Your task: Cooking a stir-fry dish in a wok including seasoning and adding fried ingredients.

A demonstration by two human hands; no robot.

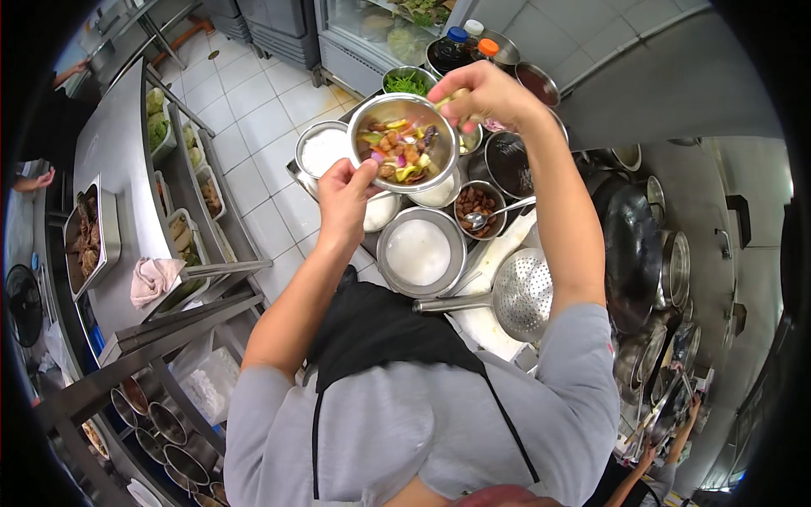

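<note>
My left hand (345, 201) is closed on the near rim of a steel bowl (358, 114), thumb over the edge. Inside lies a mix of chopped vegetables and browned pieces (404, 154), in yellow, green, orange and purple. Over the bowl's far right rim is my right hand (481, 95), its fingers drawn together and slightly blurred. A pale yellowish bit seems to be between them, too small to name. Around the bowl stand a bowl of white powder (324, 152), a bowl of cut greens (407, 83) and a large pot of white contents (418, 253).
A perforated strainer (524, 291) lies close to my right side, near a pot of brown pieces with a spoon (478, 221). Capped bottles (456, 49) stand at the back. Black woks (625, 253) line the right. A counter (127, 144) holds a meat tray (108, 228); other people work at both sides.
</note>
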